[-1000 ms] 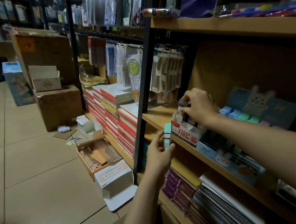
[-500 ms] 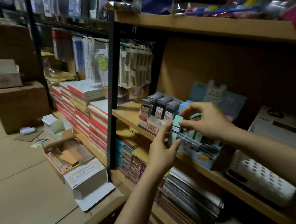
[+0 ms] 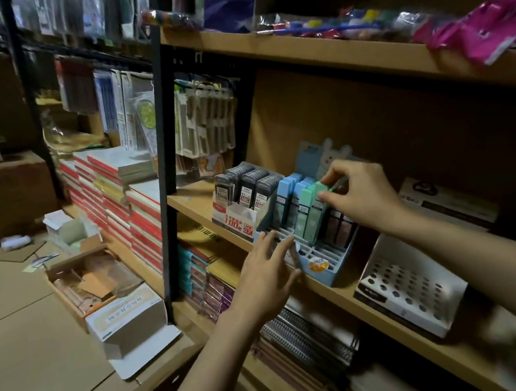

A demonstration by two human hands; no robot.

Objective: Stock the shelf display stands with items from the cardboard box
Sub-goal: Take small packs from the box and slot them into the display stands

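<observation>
Shelf stocking at the blue stand. Our right hand (image 3: 362, 197) pinched the top of a green case (image 3: 316, 218) between thumb and fingertips, seating it upright in the blue stand (image 3: 321, 263) near the front edge of the middle shelf (image 3: 197, 201); we judged this grip let the case drop straight into its slot. Our left hand (image 3: 268, 274), fingers spread and straight, pressed the stand's front left corner, apparently to stop it sliding. Counted in the stand: two blue cases (image 3: 289, 201), two green, and two brownish ones beneath the right hand; others may have been hidden. The red-and-white stand (image 3: 237, 219), just beside it toward the shelf's left end, showed three rows of dark cases (image 3: 246, 187). One white perforated stand (image 3: 410, 290) lay farther right. The open cardboard box (image 3: 93, 279) sat on the floor, well apart.
</observation>
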